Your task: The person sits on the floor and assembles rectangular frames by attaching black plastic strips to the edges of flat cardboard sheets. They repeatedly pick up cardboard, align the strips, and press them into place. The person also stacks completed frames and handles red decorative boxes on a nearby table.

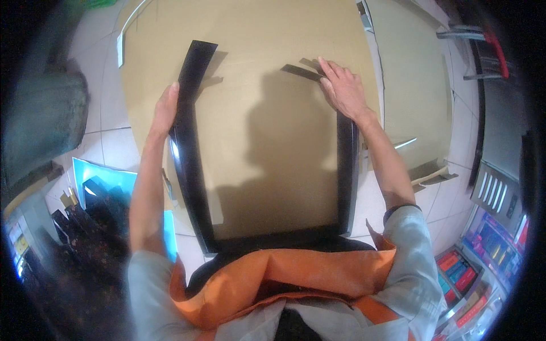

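Black glossy frame, three-sided, lying on a brown cardboard sheet over the pale tiled floor, near side close to the orange-and-grey clothing. Left hand gripping the left bar from outside, fingers wrapped around its edge. Right hand open and flat, pressed on the far end of the right bar, fingertips touching a short black strip. Blue sheet at left, beside dark strips.

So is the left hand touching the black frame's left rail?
Touching. The head view shows the left hand laid along the outer edge of the black frame, its fingers pressed against the left rail with no gap.
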The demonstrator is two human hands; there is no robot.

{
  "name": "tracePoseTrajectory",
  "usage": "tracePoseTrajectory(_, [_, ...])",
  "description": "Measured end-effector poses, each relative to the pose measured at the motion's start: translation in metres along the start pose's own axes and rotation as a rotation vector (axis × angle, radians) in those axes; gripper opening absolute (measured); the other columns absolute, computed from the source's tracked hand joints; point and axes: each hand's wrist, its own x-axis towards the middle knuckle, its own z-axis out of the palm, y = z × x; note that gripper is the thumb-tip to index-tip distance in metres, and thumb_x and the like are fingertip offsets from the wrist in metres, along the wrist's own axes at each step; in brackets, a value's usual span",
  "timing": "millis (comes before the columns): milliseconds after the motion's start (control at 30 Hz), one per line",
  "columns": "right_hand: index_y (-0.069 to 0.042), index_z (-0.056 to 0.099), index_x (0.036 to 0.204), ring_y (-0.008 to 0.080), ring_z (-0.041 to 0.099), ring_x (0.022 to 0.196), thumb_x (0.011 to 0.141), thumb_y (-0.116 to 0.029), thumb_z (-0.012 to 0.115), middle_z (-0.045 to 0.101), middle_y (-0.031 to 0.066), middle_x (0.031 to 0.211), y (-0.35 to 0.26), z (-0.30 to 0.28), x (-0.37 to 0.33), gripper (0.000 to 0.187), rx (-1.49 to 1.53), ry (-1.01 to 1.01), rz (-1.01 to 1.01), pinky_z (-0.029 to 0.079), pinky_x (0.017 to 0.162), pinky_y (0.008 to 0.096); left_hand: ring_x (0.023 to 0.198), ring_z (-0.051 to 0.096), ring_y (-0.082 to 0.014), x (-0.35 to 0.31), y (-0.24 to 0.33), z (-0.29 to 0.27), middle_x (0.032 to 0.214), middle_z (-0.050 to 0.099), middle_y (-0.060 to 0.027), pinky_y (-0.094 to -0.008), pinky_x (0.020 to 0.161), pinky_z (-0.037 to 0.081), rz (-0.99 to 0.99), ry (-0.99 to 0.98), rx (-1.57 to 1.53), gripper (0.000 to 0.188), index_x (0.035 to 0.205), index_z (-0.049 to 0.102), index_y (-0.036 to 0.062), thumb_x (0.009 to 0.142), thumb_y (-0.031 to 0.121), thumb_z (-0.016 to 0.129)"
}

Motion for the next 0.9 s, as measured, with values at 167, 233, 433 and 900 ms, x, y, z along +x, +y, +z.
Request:
tracePoseTrajectory(167, [-0.009,0.056,0.109,0.0292,0.046,0.108,0.089,-0.036,0.039,0.049,0.0109,0.12,0.024,0.013,0.0,0.038,0.61,0.045,0.234,0.037,0.089,0.0396,0.098,0.05,-0.0171,-0.002,0.01,-0.015,0.104,0.056,-0.0068,-0.0292,0.088,0.036,-0.139,-0.167,-0.244,0.044,0.109,0.056,0.0019,0.084,0.039,0.052])
tracePoseTrajectory(233, [-0.006,0.062,0.098,0.0291,0.046,0.109,0.088,-0.034,0.043,0.051,0.0123,0.118,0.026,0.018,0.0,0.036,0.784,0.073,0.355,0.036,0.09,0.0377,0.097,0.05,-0.0159,-0.003,0.017,-0.013,0.103,0.057,-0.0079,-0.0282,0.087,0.037,-0.104,-0.214,-0.234,0.046,0.112,0.054,0.0006,0.082,0.035,0.056])
tracePoseTrajectory(433, [-0.005,0.063,0.091,0.0274,0.049,0.104,0.08,-0.02,0.06,0.058,0.0129,0.106,0.019,0.029,-0.007,0.019,0.462,0.385,0.132,0.037,0.091,0.0344,0.084,0.051,-0.0138,-0.009,0.016,-0.008,0.091,0.057,-0.0066,-0.0264,0.076,0.041,-0.122,-0.115,-0.024,0.037,0.105,0.055,0.0014,0.08,0.028,0.061])
tracePoseTrajectory(900, [0.001,0.055,0.103,0.0294,0.035,0.121,0.071,-0.026,0.069,0.031,0.0213,0.134,0.027,0.025,-0.014,0.044,0.742,0.27,0.405,0.03,0.099,0.0358,0.08,0.052,-0.0157,-0.009,0.016,-0.007,0.095,0.053,-0.0107,-0.0268,0.068,0.044,-0.327,-0.013,-0.257,0.056,0.116,0.042,0.0031,0.069,0.015,0.071])
